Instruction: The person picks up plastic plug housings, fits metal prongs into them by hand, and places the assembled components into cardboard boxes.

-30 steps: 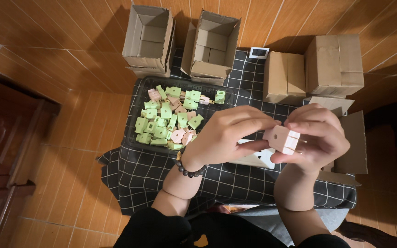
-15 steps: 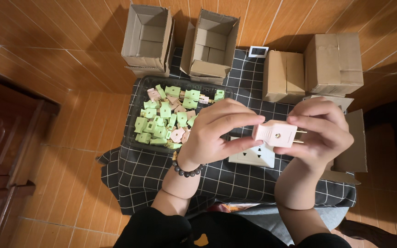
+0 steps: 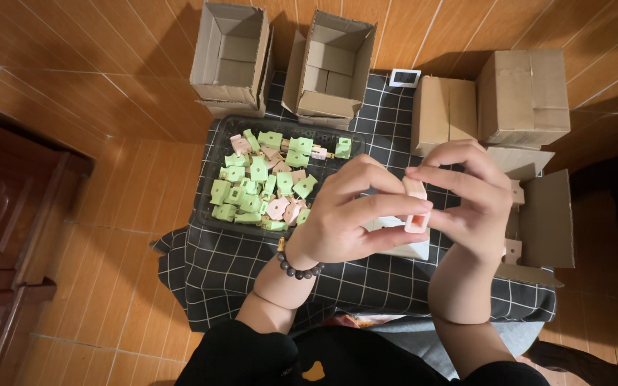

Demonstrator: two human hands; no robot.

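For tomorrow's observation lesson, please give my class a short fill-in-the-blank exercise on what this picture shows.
1. Both hands, the left hand and the right hand, hold one small ____ plastic piece between them.
2. The black tray holds pink and ____ plastic pieces.
3. The bead bracelet sits on the ____ wrist.
4. Beyond the tray stand two ____ cardboard boxes.

Missing words: pink; green; left; open

Tray (image 3: 217, 214) lies on the cloth (image 3: 237, 271), open boxes (image 3: 232, 53) behind it.
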